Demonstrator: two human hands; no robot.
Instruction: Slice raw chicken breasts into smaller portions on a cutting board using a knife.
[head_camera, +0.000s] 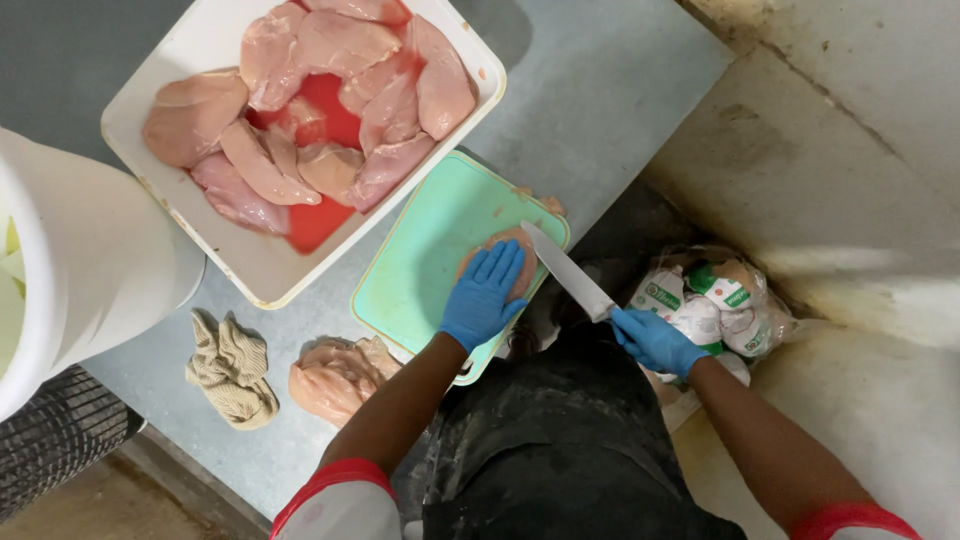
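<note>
Tray (215, 40) of fillets (330, 100) sits on table (590, 90), behind cutting board (425, 260). Cloth (232, 370) lies left of board. Bagged packs (715, 300) lie right.

My grey metal bench (600, 90) carries a white tray (200, 45), a mint-green cutting board (425, 260) and a white bucket (90, 260). A beige rag (232, 368) and raw chicken pieces (335, 378) lie near its front edge.

Grey steel table (620, 90), stained concrete floor (850, 150)

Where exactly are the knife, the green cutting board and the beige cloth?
knife (562, 270), head view, middle of the blade.
green cutting board (425, 250), head view, bare surface left of the meat.
beige cloth (233, 370), head view, centre of the crumpled fabric.
</note>
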